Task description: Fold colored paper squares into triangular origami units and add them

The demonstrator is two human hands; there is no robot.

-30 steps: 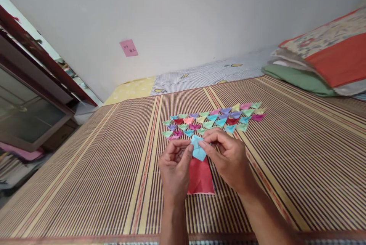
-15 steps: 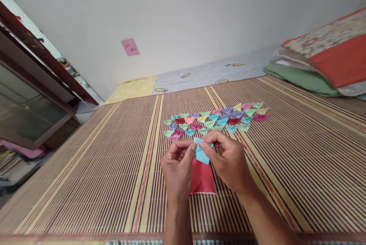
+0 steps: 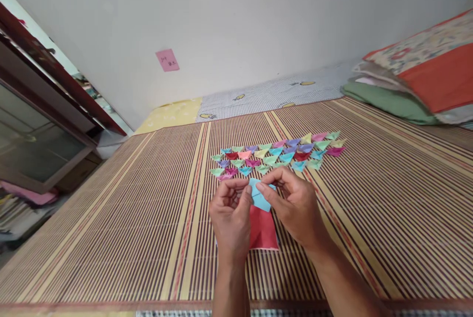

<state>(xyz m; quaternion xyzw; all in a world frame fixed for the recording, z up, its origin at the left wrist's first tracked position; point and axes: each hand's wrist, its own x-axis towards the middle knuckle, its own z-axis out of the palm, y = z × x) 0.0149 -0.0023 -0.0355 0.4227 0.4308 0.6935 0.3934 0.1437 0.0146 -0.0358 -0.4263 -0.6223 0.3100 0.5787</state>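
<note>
A small folded piece of light blue paper (image 3: 261,197) is pinched between both hands, with creases across its face. My left hand (image 3: 232,213) grips its upper left edge between thumb and forefinger. On the other side, my right hand (image 3: 293,203) presses its thumb on the paper's upper right part, the fingers behind it. Just below lies red square paper (image 3: 263,230) on the striped mat, partly covered by my left hand and the blue paper. Beyond the hands, several small folded paper boats (image 3: 271,160) in many colours stand in rows.
The striped mat (image 3: 140,218) covers the bed. A folded pile of bedding (image 3: 439,70) lies at the far right. A pink note (image 3: 167,60) is stuck on the white wall (image 3: 240,16). At the left stands a cabinet with a glass door (image 3: 33,134).
My left hand has shifted very slightly to the right. Both hands keep their pinch on the blue paper, whose upper left corner looks a little different. The boats and red paper stay put.
</note>
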